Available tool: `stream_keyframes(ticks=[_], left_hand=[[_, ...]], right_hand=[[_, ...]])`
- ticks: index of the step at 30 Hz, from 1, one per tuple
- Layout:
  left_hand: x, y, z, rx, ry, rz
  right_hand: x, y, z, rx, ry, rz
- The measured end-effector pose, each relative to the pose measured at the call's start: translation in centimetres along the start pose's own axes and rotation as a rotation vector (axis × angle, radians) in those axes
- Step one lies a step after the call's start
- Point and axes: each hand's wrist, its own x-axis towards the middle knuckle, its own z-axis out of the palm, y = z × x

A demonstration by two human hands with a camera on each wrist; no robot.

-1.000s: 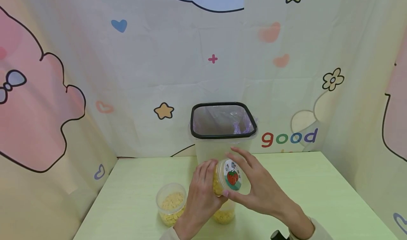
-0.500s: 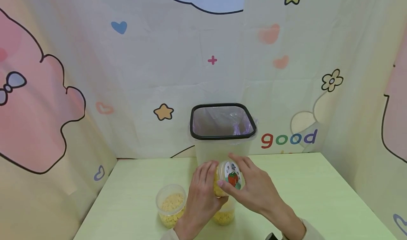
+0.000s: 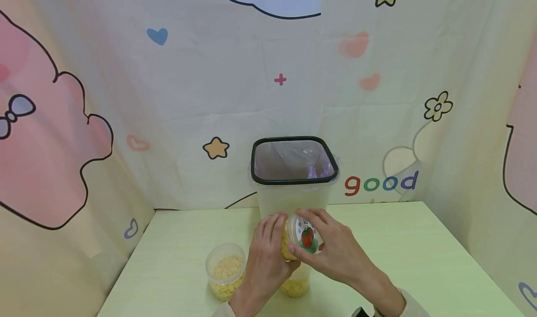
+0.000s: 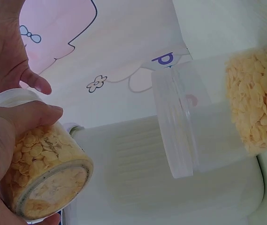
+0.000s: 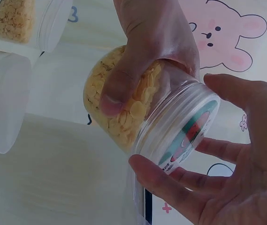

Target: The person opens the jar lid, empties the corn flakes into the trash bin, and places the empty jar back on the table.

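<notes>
My left hand (image 3: 266,256) grips a clear plastic jar (image 5: 119,93) of pale yellow flakes, tilted so its top faces right. A screw lid (image 3: 307,237) with a tomato-like picture closes the jar. Around the lid's rim, the thumb and fingertips of my right hand (image 3: 341,244) are curled; the right wrist view shows them on opposite sides of it. Seen from the left wrist, the jar's base points down and the left thumb lies across its side. Below the hands, a second flake jar (image 3: 295,286) stands on the table, partly hidden by the left hand.
Another flake jar (image 3: 225,272) stands upright left of my left hand. Behind the hands is a pale bin (image 3: 293,198) with a black rim and a plastic liner. A printed cloth (image 3: 189,88) surrounds the light green table (image 3: 176,251).
My right hand has moved left and its spread fingers have closed round the lid. The left hand and the jar have stayed nearly still.
</notes>
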Motion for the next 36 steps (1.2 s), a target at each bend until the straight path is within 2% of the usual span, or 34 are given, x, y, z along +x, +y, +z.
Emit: stream_keyframes(ticks=[8,15,21,27,36], left_hand=[[0.0,0.0,-0.1,-0.013,-0.008,-0.017],[0.0,-0.1,-0.1,-0.015,-0.003,-0.023],[0.1,-0.1,-0.2,-0.058,0.003,-0.048],[0.1,-0.2,-0.3,-0.103,-0.009,-0.078],[0.1,-0.2,-0.5,-0.13,-0.003,-0.116]], right_hand=[[0.0,0.4,-0.3,0.062,-0.031,-0.071],[0.0,0.4,-0.5,0.05,-0.02,-0.111],[-0.1,0.5,-0.9,-0.002,0.021,-0.152],[-0.2,0.8,-1.6,-0.054,0.065,-0.139],[-0.5,1.8,-2.1,-0.112,0.082,-0.107]])
